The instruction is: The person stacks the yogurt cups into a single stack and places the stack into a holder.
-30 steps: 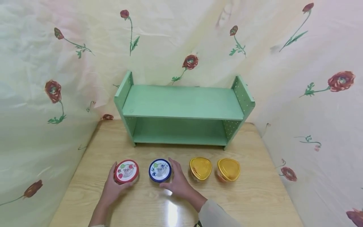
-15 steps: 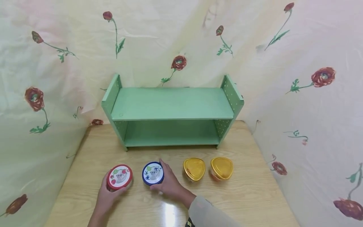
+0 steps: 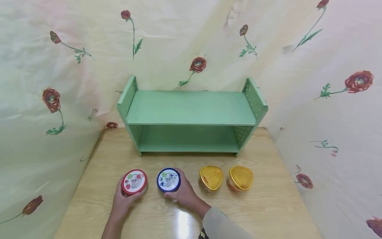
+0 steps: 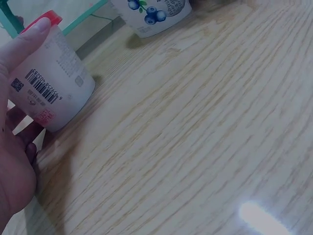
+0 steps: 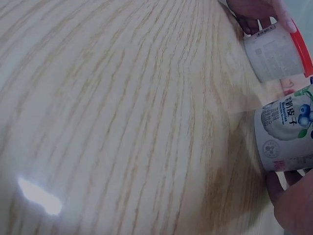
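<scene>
A yogurt cup with a red lid (image 3: 134,182) and a white strawberry-printed top stands upright on the wooden table. My left hand (image 3: 123,200) grips it from the left and front. In the left wrist view the thumb lies along the rim of this cup (image 4: 54,78), whose barcode faces the camera. Just to the right, a blueberry yogurt cup with a blue lid (image 3: 168,180) stands upright. My right hand (image 3: 186,194) holds it from the right, thumb in front and fingers behind. The right wrist view shows the blueberry print on its side (image 5: 288,125).
Behind the cups stands a green two-tier shelf (image 3: 191,108). On the right of the wooden table (image 3: 262,212) sit two clear containers with yellow lids, a left one (image 3: 211,178) and a right one (image 3: 241,178). Flower-patterned cloth (image 3: 328,126) surrounds the table.
The head view swung to the right and then back. My right hand's fingers and thumb have drawn closer round the blueberry yogurt cup. Both cups remain in about the same places.
</scene>
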{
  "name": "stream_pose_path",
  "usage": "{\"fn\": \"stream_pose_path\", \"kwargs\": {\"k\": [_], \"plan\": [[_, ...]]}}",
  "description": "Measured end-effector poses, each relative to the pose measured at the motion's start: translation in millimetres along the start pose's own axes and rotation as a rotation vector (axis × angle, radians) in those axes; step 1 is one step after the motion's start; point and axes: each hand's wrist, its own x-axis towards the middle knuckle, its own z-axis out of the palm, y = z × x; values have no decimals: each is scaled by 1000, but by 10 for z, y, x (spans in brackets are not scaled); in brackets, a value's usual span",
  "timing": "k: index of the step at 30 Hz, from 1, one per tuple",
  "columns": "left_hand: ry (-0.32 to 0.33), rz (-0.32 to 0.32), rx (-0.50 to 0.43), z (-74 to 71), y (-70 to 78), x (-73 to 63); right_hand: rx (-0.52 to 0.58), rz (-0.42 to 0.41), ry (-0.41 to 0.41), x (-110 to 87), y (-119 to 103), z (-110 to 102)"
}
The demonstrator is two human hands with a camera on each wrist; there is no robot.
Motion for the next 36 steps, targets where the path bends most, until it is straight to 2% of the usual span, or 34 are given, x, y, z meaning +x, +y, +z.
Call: {"fn": "stream_pose_path", "kwargs": {"k": [6, 13, 18, 29, 36], "plan": [[-8, 44, -12, 4, -3, 37, -18, 0, 6, 18, 12, -11], [-11, 25, 8, -3, 5, 74, -22, -18, 17, 57, 4, -28], [-9, 38, -9, -15, -14, 79, -21, -34, 7, 62, 12, -31], [-8, 17, -19, 22, -6, 63, -30, 0, 12, 68, -34, -64], [-12, 27, -19, -9, -12, 42, -18, -7, 11, 65, -9, -42]]}}
